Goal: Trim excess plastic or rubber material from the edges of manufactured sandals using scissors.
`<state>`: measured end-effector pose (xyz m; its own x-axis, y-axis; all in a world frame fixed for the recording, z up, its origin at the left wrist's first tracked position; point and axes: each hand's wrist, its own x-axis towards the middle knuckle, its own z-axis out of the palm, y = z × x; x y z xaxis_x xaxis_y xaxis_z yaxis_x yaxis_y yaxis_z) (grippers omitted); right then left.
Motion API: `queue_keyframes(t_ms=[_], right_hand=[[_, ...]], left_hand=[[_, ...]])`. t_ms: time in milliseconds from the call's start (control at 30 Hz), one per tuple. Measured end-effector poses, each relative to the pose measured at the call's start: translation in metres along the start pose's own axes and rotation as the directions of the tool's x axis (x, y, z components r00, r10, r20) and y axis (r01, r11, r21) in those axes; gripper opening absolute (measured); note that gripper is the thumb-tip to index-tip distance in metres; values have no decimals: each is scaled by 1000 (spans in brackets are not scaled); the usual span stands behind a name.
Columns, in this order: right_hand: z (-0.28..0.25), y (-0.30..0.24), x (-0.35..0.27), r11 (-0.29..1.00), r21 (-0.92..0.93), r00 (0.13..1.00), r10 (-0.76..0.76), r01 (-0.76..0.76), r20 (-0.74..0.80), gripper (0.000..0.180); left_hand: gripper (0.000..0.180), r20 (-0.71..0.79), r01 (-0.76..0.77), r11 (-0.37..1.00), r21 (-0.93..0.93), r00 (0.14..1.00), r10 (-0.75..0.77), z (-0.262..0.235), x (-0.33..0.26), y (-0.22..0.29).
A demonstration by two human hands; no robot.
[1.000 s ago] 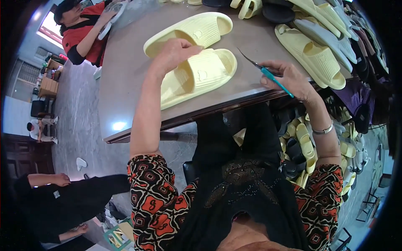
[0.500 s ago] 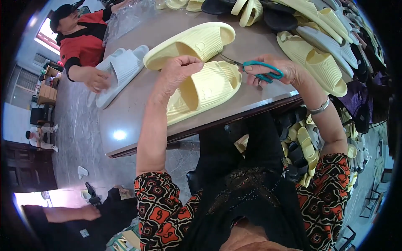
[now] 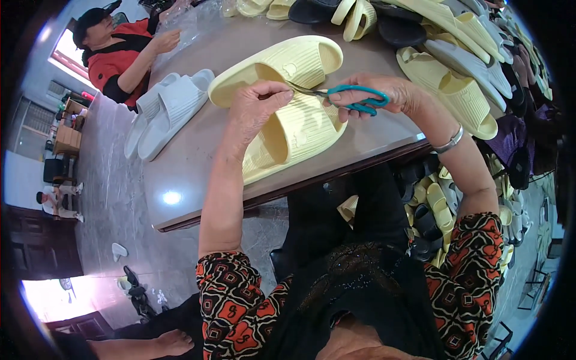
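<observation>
My right hand (image 3: 384, 83) grips a pair of scissors (image 3: 360, 89) with teal handles, and the blades point left. Their tips reach the fingertips of my left hand (image 3: 259, 109), whose thumb and finger are pinched together. Whatever lies in that pinch is too small to make out. Under my hands rest two pale yellow slide slippers on the table: the far slipper (image 3: 294, 63) tilts with its strap toward the upper right, and the near slipper (image 3: 307, 129) lies by the table edge, partly covered by my left hand and forearm.
Grey-white slippers (image 3: 183, 99) lie at the left of the table (image 3: 180, 180). Yellow, white and black slippers pile up at the right, including a yellow slipper (image 3: 453, 90). A co-worker in red (image 3: 123, 60) is at the far left. More slippers (image 3: 441, 210) sit below the table.
My right hand has brought the scissors left, to my left fingertips. The co-worker's hand has lifted off the grey-white slippers. Another person's arm at the lower left has shifted downward.
</observation>
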<state>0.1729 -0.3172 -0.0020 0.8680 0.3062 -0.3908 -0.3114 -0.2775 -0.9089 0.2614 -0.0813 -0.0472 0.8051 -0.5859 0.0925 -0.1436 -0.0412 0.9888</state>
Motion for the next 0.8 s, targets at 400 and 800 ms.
queue_keyframes(t_ms=[400,800], right_hand=[[1,5,-18,996,0,973,-85,87,-214,41],[-12,55,-82,953,145,957,-241,265,-164,50]], left_hand=[[18,9,32,974,-223,999,-31,-15,-3,7],[10,569,26,583,-812,253,782,25,-90,16]])
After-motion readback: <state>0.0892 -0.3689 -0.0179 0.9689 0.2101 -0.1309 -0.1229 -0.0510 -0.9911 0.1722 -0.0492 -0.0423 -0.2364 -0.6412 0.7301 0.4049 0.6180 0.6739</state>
